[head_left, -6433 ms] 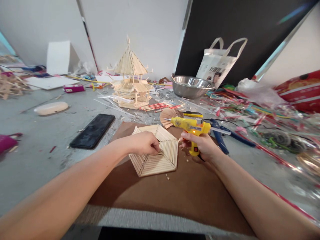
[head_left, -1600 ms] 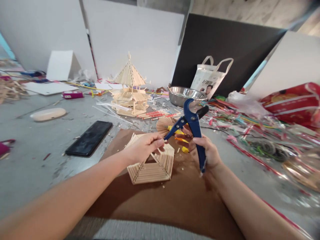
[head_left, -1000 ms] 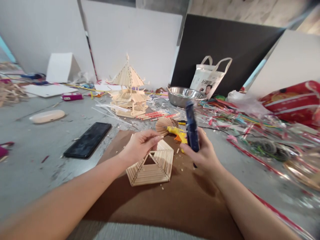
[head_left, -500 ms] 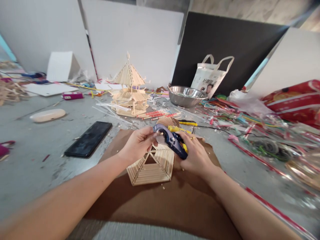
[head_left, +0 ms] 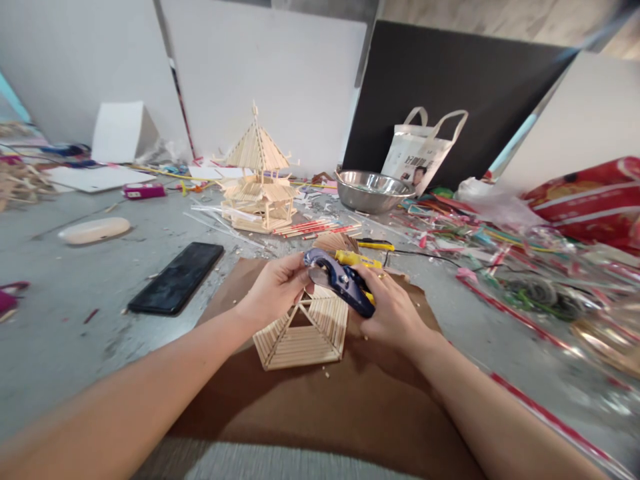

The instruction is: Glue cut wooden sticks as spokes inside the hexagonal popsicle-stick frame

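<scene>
My right hand (head_left: 393,303) is wrapped round the handles of a dark blue hand cutter (head_left: 345,281), its jaws pointing left. At those jaws my left hand (head_left: 277,287) is pinched closed; what its fingertips hold is too small and hidden to make out. Just beneath both hands lies a roof-like panel of pale wooden sticks (head_left: 303,350), with gaps between its ribs near the top. My left fingers hide part of its upper left side. The panel rests on a brown sheet (head_left: 320,413), where a few tiny offcuts are scattered.
Behind stands a stick pagoda model (head_left: 260,180), beside red-tipped sticks (head_left: 310,228) and a metal bowl (head_left: 375,192). A yellow-handled tool (head_left: 375,245) with a black cord lies beyond my right hand. On the left is a phone (head_left: 176,279); plastic scraps (head_left: 525,267) litter the right.
A small pale tip that showed in the cutter's jaws is no longer visible there. Both hands stay nearly in place, and the stick panel has not moved on the sheet.
</scene>
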The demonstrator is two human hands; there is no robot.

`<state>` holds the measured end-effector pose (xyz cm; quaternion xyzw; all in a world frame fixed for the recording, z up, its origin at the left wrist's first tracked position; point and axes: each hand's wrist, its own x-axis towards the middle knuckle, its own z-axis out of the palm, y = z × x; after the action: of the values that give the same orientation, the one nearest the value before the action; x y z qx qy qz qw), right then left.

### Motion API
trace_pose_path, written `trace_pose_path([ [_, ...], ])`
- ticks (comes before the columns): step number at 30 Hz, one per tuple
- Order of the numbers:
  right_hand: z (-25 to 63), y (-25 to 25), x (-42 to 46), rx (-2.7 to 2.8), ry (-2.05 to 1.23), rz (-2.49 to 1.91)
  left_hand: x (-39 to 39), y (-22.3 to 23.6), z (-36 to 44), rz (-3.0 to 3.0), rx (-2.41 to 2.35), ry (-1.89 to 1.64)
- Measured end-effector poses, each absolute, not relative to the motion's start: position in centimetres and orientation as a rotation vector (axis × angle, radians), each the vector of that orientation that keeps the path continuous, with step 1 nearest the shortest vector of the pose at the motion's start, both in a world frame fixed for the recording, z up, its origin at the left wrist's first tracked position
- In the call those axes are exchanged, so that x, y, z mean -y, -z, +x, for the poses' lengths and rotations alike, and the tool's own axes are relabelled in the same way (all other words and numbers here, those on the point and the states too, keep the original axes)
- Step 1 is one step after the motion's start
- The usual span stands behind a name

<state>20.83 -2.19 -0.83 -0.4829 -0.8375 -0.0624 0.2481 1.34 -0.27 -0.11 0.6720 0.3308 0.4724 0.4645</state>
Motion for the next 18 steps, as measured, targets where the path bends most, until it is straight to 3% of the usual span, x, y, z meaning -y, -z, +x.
trace_pose_path([
  [18, 21.01, 0.53, 2.18, 2.318, 0.089, -1.299, 0.33, 0.16, 1.22, 1.766, -0.861, -1.147],
])
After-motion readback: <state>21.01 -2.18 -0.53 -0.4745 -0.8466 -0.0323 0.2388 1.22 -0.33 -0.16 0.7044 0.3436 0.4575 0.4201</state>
